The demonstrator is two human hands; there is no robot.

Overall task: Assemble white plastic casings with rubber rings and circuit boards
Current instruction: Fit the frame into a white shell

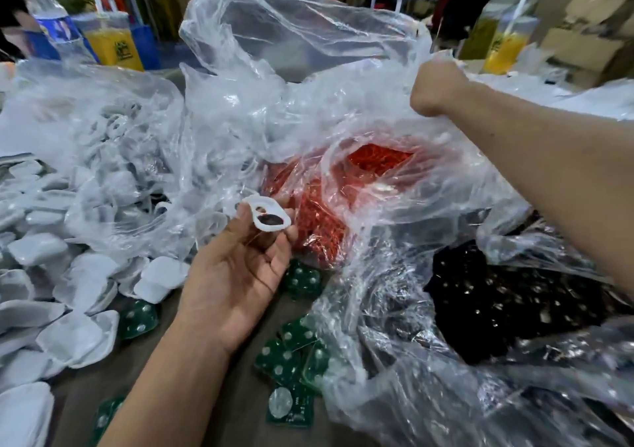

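Casing [267, 218] pinched at left hand [240, 275] fingertips.

~7 green circuit boards [291, 361], 2 juice cups [115, 47], 1 bottle [51, 17]

Can't see my right hand's [437, 86] fingers, they're buried in the bag [308, 52]. Red bits [377, 160] below it are blurry through plastic; black stuff [497, 295] too.
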